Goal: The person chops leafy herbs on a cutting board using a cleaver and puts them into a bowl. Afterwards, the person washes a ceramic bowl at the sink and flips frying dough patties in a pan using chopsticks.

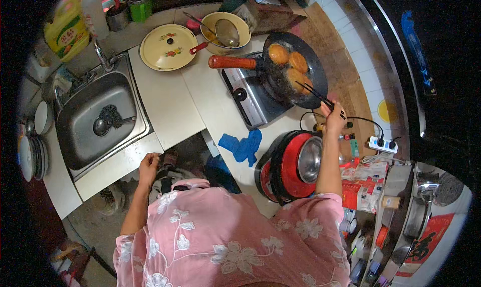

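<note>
My right hand (333,117) holds a pair of dark chopsticks (317,94). Their tips touch the golden-brown fried cakes in the lower part of a black wok (276,86). Several round fried cakes (278,54) lie in oil there. The wok, with its red wooden handle (232,62) pointing left, sits on a portable gas stove (246,99) with a black knob. By the front edge of the white countertop (169,110), my left hand (149,168) hangs with curled fingers and no object visible in it. Whether it touches the edge is unclear.
At left is a steel sink (97,114) holding a ladle (101,126). A lidded enamel pot (169,48) and an enamel basin (243,27) with a strainer (227,33) stand behind. Nearer are a blue cloth (242,146), a red-black appliance (287,163) bearing a metal bowl (310,160), and a power strip (382,145).
</note>
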The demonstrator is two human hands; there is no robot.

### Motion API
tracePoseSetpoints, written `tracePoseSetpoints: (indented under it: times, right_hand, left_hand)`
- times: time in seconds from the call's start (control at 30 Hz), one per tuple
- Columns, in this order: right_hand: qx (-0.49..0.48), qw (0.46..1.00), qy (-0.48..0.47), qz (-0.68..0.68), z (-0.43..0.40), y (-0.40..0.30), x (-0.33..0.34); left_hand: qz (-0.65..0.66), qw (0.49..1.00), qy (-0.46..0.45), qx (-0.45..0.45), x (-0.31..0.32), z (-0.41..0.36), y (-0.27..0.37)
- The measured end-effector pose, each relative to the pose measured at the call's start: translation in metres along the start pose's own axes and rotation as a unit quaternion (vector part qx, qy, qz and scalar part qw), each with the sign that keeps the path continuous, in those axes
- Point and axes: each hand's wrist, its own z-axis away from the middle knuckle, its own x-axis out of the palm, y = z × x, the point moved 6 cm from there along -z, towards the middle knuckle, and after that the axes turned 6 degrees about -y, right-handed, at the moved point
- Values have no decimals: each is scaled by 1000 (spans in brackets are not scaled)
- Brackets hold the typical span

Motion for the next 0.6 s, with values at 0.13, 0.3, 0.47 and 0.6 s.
tracePoseSetpoints:
  times: [0.13,0.3,0.47,0.6]
  right_hand:
    - [-79,992,-73,73,13,-2,13]
    - [-138,960,-143,198,39,-7,32]
    - [-148,954,-124,229,64,-31,26]
    - [-159,959,-102,211,79,-47,13]
  left_hand:
    - [12,1000,-17,-17,1,-4,-3]
    - [32,998,-21,-53,3,-8,-6]
    - [13,999,-37,-13,9,-15,5]
    - [39,998,-56,-8,14,-22,1]
